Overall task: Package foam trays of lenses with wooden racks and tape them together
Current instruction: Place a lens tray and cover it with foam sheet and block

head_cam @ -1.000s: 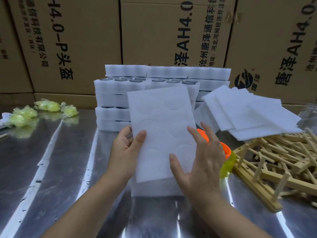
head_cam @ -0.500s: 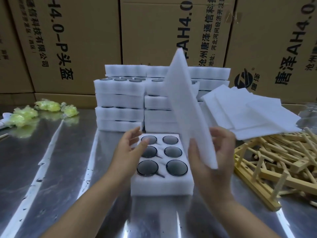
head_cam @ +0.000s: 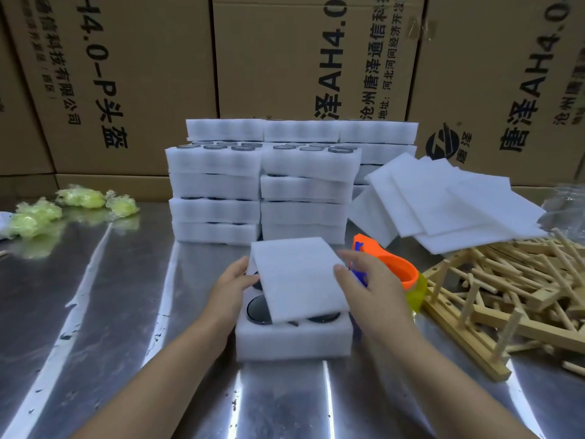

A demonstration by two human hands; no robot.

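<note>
Head view: white foam sheet (head_cam: 297,277) sits skewed over the foam tray (head_cam: 294,340), dark lenses (head_cam: 258,308) peeking out; left hand (head_cam: 232,286) and right hand (head_cam: 370,286) touch it, loose-fingered.

the foam sheet (head_cam: 297,277), upright in the right hand (head_cam: 368,282) earlier, now lies askew over the foam tray (head_cam: 292,342), covering most lenses (head_cam: 258,308).

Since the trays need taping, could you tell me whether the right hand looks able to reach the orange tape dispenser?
Probably yes: the right hand is directly in front of the orange tape dispenser, with nothing lying between them.
</note>
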